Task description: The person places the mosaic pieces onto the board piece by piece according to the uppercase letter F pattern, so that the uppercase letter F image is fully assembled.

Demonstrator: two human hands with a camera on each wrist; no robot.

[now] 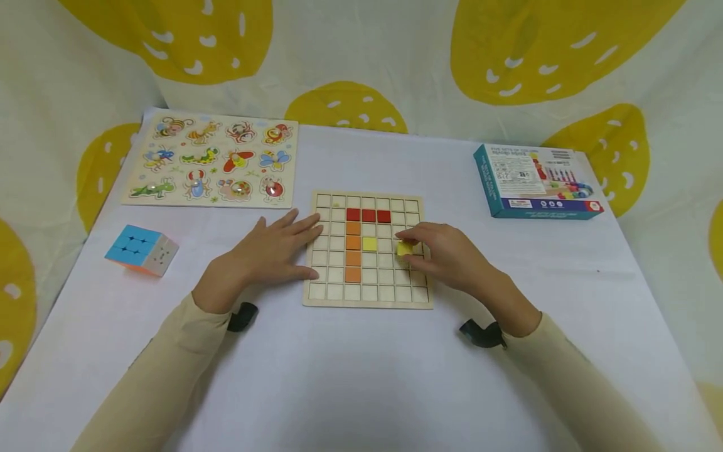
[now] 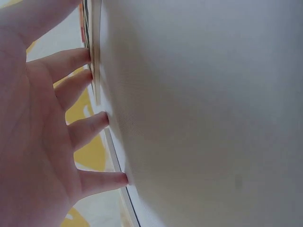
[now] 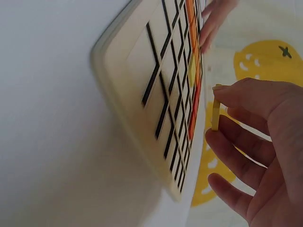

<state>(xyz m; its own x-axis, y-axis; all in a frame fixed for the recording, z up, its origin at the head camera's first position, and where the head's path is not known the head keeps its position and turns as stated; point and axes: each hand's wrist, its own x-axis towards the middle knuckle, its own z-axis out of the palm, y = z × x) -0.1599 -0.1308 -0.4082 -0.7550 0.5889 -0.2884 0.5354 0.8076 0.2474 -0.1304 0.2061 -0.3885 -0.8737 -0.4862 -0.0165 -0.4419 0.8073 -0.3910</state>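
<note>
A square wooden grid board (image 1: 367,306) lies flat on the table in the head view. Three red tiles (image 1: 368,216) form a short row near its top, and several orange tiles (image 1: 353,258) run down a column below the leftmost red one. One yellow tile (image 1: 369,244) sits in a cell beside that column. Above the board's right side, my right hand (image 1: 452,256) pinches another yellow tile (image 3: 216,115) between thumb and fingers. My left hand (image 1: 268,254) is spread at the board's left edge, with thumb and fingertips at its rim.
An insect picture puzzle board (image 1: 220,202) lies at the back left. In front of it stands a puzzle cube (image 1: 138,248) with a blue top. A teal and white box (image 1: 536,182) is at the back right. Behind the table hangs a curtain (image 1: 418,56) with yellow prints.
</note>
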